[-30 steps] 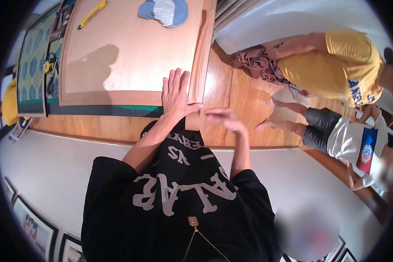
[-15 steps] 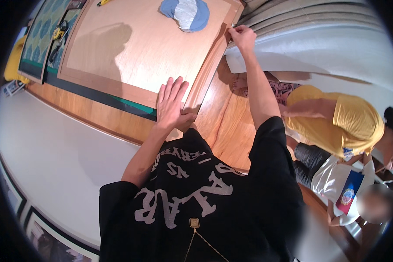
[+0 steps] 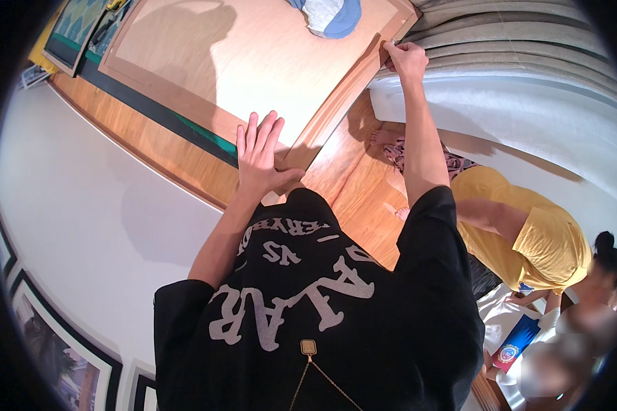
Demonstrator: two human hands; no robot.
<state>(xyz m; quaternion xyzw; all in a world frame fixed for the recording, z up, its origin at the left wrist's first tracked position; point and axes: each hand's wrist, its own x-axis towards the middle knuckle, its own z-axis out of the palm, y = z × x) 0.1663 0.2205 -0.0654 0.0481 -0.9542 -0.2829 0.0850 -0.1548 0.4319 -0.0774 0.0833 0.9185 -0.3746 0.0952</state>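
A large pale wooden board [image 3: 178, 65] with a brown border lies in front of me. My left hand [image 3: 257, 161] rests at its near corner, fingers spread and thumb stretched toward the right edge. A long brown strip [image 3: 346, 92] runs along that right edge, partly raised from the board. At the strip's far end my right hand [image 3: 409, 61] is closed in a pinch. Something small and shiny shows at its fingertips, too small to name. A blue and light grey cloth piece [image 3: 336, 19] lies on the board near the far edge.
Beneath the board shows a dark-edged green surface [image 3: 199, 130]. Patterned panels [image 3: 75, 27] and a yellow-black tool [image 3: 116, 4] are at the far left. Grey curtains [image 3: 493, 34] hang at right. A person in yellow [image 3: 528, 233] bends beside my right arm, near another in white.
My view has shifted, so the board sits higher and farther right. Both hands keep about the same places on it. The person in yellow leans lower.
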